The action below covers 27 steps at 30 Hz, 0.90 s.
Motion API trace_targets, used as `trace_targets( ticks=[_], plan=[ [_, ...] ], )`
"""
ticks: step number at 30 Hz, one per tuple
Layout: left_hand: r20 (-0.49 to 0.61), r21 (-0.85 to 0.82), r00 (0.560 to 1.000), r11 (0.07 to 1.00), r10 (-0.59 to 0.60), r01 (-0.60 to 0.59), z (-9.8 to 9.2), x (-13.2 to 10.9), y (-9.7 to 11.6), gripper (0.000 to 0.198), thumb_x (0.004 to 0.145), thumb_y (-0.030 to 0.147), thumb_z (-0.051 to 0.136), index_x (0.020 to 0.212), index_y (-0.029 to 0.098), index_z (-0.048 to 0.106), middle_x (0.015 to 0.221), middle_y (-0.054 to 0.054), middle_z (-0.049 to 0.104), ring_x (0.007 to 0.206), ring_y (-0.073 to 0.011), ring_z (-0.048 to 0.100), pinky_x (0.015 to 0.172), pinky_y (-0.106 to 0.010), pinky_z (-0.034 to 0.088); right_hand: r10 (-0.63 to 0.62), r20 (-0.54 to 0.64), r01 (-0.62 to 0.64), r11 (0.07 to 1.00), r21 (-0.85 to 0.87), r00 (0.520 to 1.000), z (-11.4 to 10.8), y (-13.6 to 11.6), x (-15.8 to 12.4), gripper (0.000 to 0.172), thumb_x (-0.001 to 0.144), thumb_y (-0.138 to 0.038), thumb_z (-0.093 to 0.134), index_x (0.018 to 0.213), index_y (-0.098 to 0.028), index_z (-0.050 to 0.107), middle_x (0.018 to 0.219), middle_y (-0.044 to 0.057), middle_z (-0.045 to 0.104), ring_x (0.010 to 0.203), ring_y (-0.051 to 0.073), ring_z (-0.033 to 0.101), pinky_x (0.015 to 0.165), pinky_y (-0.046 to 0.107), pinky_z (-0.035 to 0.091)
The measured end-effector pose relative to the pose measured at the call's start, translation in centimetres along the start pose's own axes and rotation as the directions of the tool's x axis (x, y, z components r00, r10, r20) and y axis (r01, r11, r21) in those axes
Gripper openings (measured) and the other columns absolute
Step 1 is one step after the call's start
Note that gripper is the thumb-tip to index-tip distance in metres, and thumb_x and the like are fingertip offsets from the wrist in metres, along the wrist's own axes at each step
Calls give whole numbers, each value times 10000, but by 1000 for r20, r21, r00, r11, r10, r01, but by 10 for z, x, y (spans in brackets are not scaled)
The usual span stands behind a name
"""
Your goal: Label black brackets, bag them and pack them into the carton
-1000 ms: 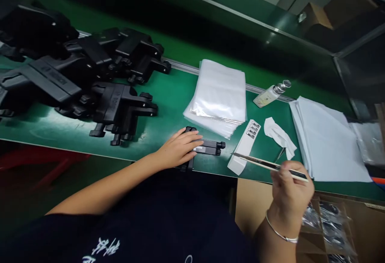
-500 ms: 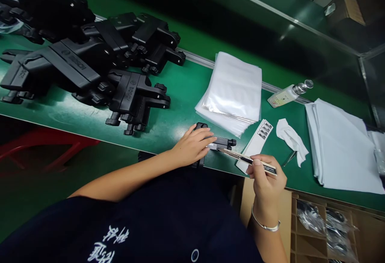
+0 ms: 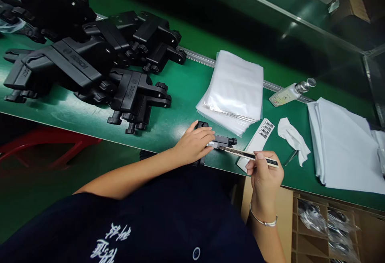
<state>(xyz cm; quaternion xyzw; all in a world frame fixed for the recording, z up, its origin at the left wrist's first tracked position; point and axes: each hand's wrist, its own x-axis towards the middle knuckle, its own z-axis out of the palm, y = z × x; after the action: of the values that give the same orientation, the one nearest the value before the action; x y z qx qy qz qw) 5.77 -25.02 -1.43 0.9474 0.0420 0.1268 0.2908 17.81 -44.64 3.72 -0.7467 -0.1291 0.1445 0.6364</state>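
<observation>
My left hand (image 3: 195, 145) lies over a black plastic clamp (image 3: 223, 140) at the table's front edge. Its fingers are together and press on the clamp, beside a small pale label (image 3: 213, 145) on its side; the palm hides much of the body. In my right hand (image 3: 266, 173) is a slim utility knife (image 3: 249, 156), pinched between thumb and fingers. The blade end of the knife touches the clamp at the label's edge. Just behind the knife lies a white label strip (image 3: 255, 142) with several black printed labels.
Several black Bosch clamps (image 3: 129, 92) crowd the left of the green table. Plastic bags (image 3: 236, 88) are stacked behind my hands. A pump bottle (image 3: 288, 94), a crumpled tissue (image 3: 293, 134), tweezers (image 3: 290, 157) and folded white cloths (image 3: 345, 146) stand or lie to the right.
My right hand has shifted slightly to the left, and the knife has rolled and lies a little flatter against the clamp. My left hand stays on the clamp.
</observation>
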Motion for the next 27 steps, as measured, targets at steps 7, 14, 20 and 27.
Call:
trace_targets(
  ticks=[7, 14, 20, 27],
  plan=[
    [-40, 11, 998, 999, 53, -53, 5, 4, -1, 158, 930, 295, 536, 1002, 182, 618, 1208, -109, 692, 1196, -268, 602, 1135, -593, 290, 10, 19, -11, 999, 47, 1000, 2, -1, 1, 200, 846, -350, 678, 809, -179, 582, 497, -53, 601, 362, 94, 519, 372, 187, 394],
    [-66, 51, 996, 997, 54, -50, 7, 7, 2, 183, 917, 346, 578, 962, 174, 622, 1163, -123, 711, 1162, -283, 628, 1123, -612, 300, -6, 24, 5, 999, 50, 1000, 6, -5, 1, 196, 843, -344, 681, 811, -183, 573, 504, -43, 626, 367, 112, 547, 382, 200, 414],
    [-67, 103, 995, 993, 70, -62, 6, 9, 8, 144, 934, 280, 541, 976, 168, 620, 1123, -121, 723, 1133, -283, 645, 1118, -644, 280, 9, 16, -11, 995, 96, 1000, 8, -3, 5, 216, 835, -360, 690, 809, -179, 575, 491, -47, 622, 363, 109, 548, 389, 200, 431],
    [-61, 131, 996, 989, 70, -61, 8, 9, 13, 132, 930, 264, 545, 959, 157, 617, 1148, -130, 711, 1125, -282, 647, 1110, -658, 287, 21, 8, -21, 991, 131, 1000, 10, 2, 6, 217, 827, -353, 693, 787, -175, 576, 485, -48, 616, 359, 101, 542, 382, 190, 422]
  ],
)
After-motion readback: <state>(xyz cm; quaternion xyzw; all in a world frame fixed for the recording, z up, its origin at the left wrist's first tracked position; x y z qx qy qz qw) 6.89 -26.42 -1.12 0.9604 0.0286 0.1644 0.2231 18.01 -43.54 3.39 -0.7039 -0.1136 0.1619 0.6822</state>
